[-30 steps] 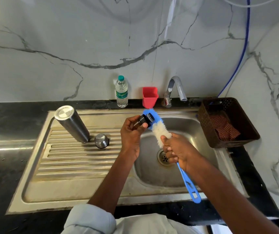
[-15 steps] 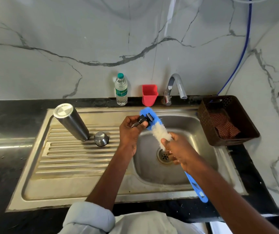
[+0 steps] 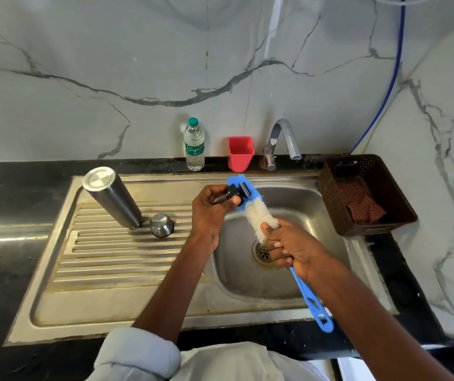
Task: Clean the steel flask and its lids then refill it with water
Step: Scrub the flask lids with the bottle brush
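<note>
Left hand [image 3: 210,213] pinches the small black inner lid [image 3: 236,191] between thumb and fingers, over the sink basin's [image 3: 297,204] rim at 10 o'clock. Right hand [image 3: 289,247] is clenched round the blue bottle brush [image 3: 307,295]; its white bristles and blue tip are against the lid, handle trailing to 5 o'clock past the basin's front edge.

Steel flask [image 3: 113,198]: dark brushed body, shiny flat base up, standing inverted on the ribbed drainboard [image 3: 104,259] at 9 o'clock from the hands. Steel cap [image 3: 161,225] sits just beside it, dome up; can't tell if they touch.

Back edge of the worktop [image 3: 14,177], 12 o'clock: water bottle [image 3: 194,145], red cup [image 3: 240,153], tap [image 3: 282,141]. Brown basket [image 3: 368,193] with a checked cloth hugs the basin at 3 o'clock. Drainboard front is bare steel.
</note>
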